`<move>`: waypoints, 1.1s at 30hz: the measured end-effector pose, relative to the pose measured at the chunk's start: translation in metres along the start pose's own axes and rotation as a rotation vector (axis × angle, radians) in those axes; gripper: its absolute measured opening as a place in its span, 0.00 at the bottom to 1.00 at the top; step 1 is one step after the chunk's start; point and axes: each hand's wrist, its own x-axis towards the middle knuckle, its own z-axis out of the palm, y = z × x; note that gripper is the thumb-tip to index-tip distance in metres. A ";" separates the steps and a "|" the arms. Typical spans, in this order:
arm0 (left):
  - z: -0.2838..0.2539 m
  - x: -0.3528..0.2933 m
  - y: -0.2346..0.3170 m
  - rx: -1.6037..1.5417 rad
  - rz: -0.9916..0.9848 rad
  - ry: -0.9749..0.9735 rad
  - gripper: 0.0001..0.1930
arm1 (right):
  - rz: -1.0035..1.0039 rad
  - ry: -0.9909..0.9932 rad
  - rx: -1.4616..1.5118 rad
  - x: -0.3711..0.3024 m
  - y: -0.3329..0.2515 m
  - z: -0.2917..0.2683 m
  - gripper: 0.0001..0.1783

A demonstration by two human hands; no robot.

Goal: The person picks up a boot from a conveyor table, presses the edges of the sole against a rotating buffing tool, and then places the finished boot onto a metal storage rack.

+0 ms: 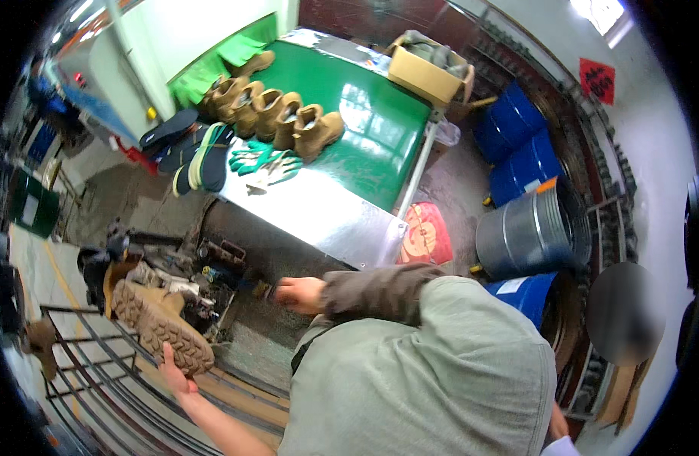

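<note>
My left hand (179,377) grips a tan boot (163,327) at one end of its sole, thumb against the tread. The brown lugged sole faces up toward me, and the upper lies partly hidden beside a dark machine (220,258). Across the front of my body reaches my right arm in a dark sleeve. The right hand (300,295) has curled fingers. Just off its fingertips shows a small yellowish-brown piece (262,289), too blurred to name. Whether the fingers hold it is unclear.
Several tan boots (269,114) stand on a green-topped table (364,144), with green-and-white gloves (266,161) and dark insoles (201,163) nearby. An open carton (425,76) sits at its far corner. Blue drums (513,121) line the right. A black metal rack (98,365) is at left. Another hand (558,422) shows lower right.
</note>
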 end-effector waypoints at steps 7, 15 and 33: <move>-0.080 0.050 -0.002 -0.120 -0.256 -0.315 0.27 | 0.617 0.295 0.082 -0.186 0.089 -0.025 0.15; 0.133 0.009 0.007 0.323 -0.042 -0.169 0.25 | 0.624 0.632 0.237 -0.237 0.151 0.029 0.16; 0.284 -0.053 -0.005 0.396 0.105 -0.226 0.31 | 1.896 1.607 -0.170 -0.704 0.152 -0.024 0.22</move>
